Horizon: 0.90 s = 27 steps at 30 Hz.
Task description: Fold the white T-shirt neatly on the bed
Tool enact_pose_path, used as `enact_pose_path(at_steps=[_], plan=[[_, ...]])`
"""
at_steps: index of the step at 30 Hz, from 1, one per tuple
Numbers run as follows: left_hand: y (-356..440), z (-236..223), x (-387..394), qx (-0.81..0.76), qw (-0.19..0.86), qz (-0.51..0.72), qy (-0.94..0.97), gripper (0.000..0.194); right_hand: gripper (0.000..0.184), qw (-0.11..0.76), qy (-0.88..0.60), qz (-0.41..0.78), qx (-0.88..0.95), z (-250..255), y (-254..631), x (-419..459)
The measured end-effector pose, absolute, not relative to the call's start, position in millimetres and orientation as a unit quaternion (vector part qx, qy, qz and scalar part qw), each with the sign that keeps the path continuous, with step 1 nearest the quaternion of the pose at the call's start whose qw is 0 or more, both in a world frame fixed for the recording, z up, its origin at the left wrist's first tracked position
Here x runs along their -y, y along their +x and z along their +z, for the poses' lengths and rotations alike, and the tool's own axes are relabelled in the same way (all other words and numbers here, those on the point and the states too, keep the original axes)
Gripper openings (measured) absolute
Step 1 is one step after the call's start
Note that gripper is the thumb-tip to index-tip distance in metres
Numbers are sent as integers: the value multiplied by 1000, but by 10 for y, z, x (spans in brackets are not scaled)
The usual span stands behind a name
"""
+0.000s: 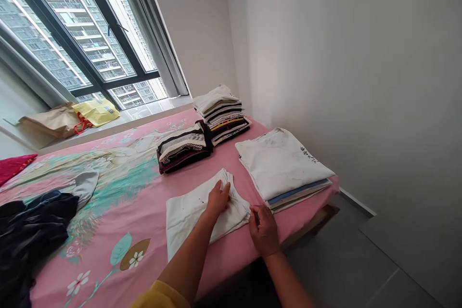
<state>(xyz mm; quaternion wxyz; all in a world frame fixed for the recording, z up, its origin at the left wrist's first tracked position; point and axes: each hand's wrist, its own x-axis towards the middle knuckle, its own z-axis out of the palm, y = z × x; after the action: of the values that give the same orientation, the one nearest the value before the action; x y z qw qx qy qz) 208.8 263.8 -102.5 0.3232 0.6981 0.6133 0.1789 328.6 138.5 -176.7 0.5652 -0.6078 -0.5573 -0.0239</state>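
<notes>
A partly folded white T-shirt (191,209) with small dark marks lies on the pink bedspread near the bed's edge. My left hand (218,200) rests on top of it, fingers stretched out over the creased cloth. At the shirt's right corner, my right hand (264,231) is closed, with the edge of the fabric pinched between thumb and fingers. Just right of that corner lies a stack of folded shirts (281,163), a white one with dark lettering on top and a blue layer below.
Farther back stand a tall pile of folded clothes (224,115) and a lower dark and striped pile (185,147). Dark crumpled clothes (34,231) lie at left on the bedspread (144,211). A yellow bag (96,111) and a brown paper bag (54,122) sit on the windowsill. A wall borders the right.
</notes>
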Motion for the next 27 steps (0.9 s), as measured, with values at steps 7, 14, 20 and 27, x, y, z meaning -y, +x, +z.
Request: enact_pose_path(at_steps=[7, 14, 20, 27], plan=[[1786, -1176, -2543, -511, 159, 269, 801, 39, 17, 574, -607, -9, 549, -1776, 3288, -1360], [1942, -1389, -2446, -522, 82, 55, 847, 65, 22, 578, -616, -3, 535, -1772, 3266, -1350], [1976, -1220, -2306, -483, 122, 32, 866, 65, 20, 575, -615, -8, 540, -1822, 3247, -1359], [1970, -1141, -2023, -441, 175, 27, 880, 72, 20, 561, -617, 12, 551, -1924, 3231, -1332]])
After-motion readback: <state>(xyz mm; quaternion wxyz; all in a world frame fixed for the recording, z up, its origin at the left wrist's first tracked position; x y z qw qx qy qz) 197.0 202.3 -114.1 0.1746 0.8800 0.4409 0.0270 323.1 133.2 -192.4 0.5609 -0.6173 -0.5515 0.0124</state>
